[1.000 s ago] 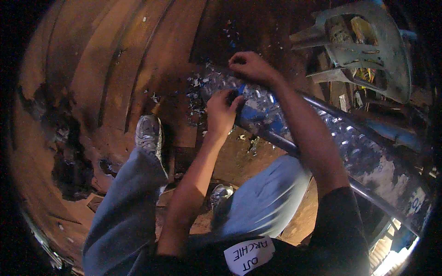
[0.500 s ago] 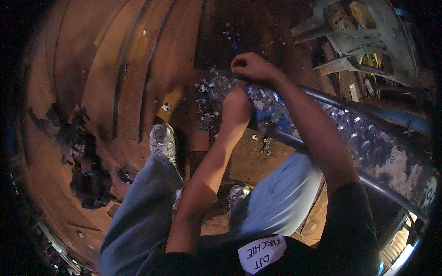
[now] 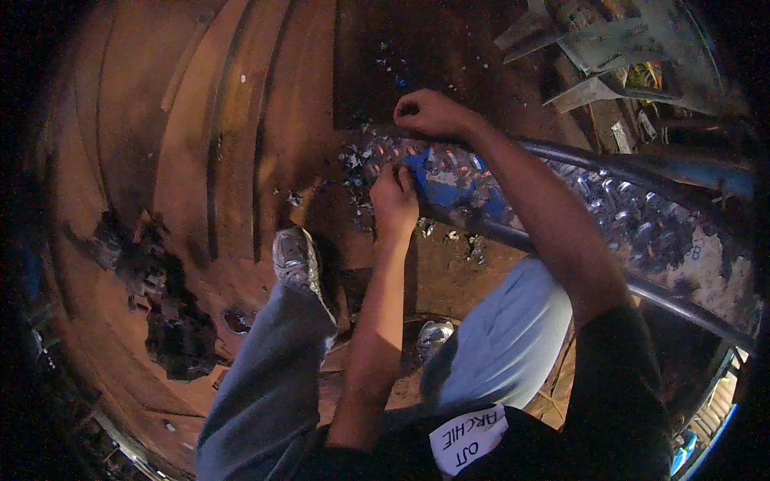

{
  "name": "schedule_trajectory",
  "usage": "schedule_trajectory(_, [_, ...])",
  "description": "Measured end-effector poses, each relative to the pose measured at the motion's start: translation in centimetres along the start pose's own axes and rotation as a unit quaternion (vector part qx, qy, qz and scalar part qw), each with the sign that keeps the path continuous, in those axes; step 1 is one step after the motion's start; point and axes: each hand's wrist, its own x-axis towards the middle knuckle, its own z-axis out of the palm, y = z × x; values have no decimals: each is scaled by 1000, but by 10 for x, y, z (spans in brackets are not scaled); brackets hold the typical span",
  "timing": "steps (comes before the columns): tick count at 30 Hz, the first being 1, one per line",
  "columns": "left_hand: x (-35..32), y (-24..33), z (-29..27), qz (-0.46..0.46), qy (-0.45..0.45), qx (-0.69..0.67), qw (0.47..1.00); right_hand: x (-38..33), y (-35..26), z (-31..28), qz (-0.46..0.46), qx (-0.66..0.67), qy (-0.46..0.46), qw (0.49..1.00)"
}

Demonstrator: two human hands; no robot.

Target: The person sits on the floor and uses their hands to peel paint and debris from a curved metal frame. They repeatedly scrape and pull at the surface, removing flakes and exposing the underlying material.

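A long tread-patterned metal panel point(image 3: 634, 212) runs from the middle toward the right, with dark tubular rails along its edges. Scraps of blue sheet or coating point(image 3: 441, 191) and whitish patches cling to it. My left hand point(image 3: 395, 202) is at its near-left end, fingers and thumb drawn together beside the blue patch; anything between them is too small to make out. Past the far rail, my right hand point(image 3: 435, 115) has its fingers curled to the thumb in a ring, and what they pinch, if anything, does not show. My right forearm crosses above the panel.
Torn flakes point(image 3: 358, 160) litter the brown sheeted floor point(image 3: 184, 120) by the panel's left end. A dark crumpled heap point(image 3: 178, 321) lies at left. At the far right stands a grey chair-like frame point(image 3: 626, 48). My shoes point(image 3: 295, 255) and jeans are close below.
My left hand has drawn back slightly toward me and left, uncovering more of the blue patch. My right hand has shifted slightly left, still curled. The whole view has moved a little.
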Motion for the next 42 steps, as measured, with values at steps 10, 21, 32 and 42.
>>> schedule_trajectory(10, [14,17,9,-27,-68,42,996,3,-6,-2,4,-44,-28,999])
schedule_trajectory(21, [11,9,17,73,-54,94,991,0,-6,-3,-1,-28,-23,999])
schedule_trajectory(32, [0,11,13,-47,-11,33,998,0,-4,-2,0,-45,-7,999])
schedule_trajectory(42, [16,15,4,23,-71,74,994,0,-13,-3,0,-20,-32,999])
